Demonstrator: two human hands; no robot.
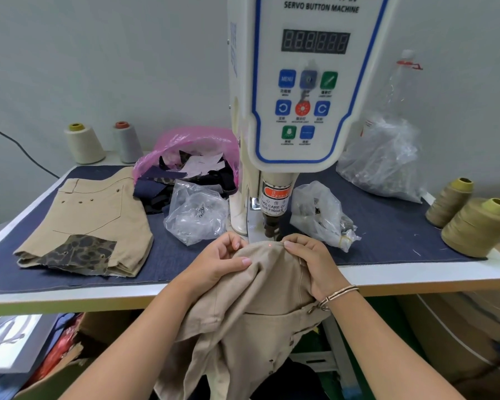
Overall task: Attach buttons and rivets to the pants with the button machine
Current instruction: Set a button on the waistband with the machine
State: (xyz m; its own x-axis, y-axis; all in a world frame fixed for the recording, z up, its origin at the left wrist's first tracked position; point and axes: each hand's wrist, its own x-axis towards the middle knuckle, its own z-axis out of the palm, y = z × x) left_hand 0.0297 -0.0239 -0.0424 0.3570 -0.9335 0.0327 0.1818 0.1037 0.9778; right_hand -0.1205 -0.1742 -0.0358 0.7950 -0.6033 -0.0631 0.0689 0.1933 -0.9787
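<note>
Tan pants (260, 290) hang over the table's front edge, with their top edge under the punch head (272, 223) of the white servo button machine (303, 90). A red laser dot shows on the cloth just below the punch. My left hand (220, 264) grips the cloth on the left of the dot, fingers curled. My right hand (312, 264) pinches the cloth on the right of it. Several rivets show lower down on the hanging pants.
A folded tan pair with a leopard patch (87, 223) lies at the left on the blue denim table cover (387, 226). Clear bags of hardware (194, 215) (321, 215) flank the machine. A pink bag of scraps (191, 157), a big clear bag (384, 157) and thread cones (471, 226) stand around.
</note>
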